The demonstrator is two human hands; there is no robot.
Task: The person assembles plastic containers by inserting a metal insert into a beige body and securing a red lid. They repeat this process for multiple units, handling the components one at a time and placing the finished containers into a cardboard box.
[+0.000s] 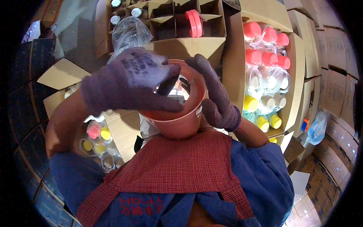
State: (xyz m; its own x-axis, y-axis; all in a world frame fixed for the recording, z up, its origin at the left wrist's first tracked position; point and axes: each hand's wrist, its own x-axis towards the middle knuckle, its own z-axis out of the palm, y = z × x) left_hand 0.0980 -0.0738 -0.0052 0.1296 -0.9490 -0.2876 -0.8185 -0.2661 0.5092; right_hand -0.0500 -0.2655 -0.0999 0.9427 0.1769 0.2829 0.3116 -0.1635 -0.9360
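Note:
A reddish-brown plastic tub (179, 128) is held close in front of my apron, its round mouth tilted up. Bright, shiny-looking patches show deep inside it; I cannot make out what they are. My left hand (130, 81), in a grey-purple knitted glove, lies over the left side of the rim. Its thumb runs along the inside of the near wall and its other fingers curl in at the far side, partly hidden. On the right, my gloved right hand (217, 96) is closed round the tub's outer wall, its thumb near the front rim and its fingers at the far side.
Ahead stands a divided carton (162, 19) with white-capped bottles, clear plastic wrap (130, 34) and stacked red lids (194, 23). Red- and yellow-capped bottles (268, 58) fill an open carton at right; more capped bottles (100, 136) sit at left. Stacked cartons (334, 87) line the right.

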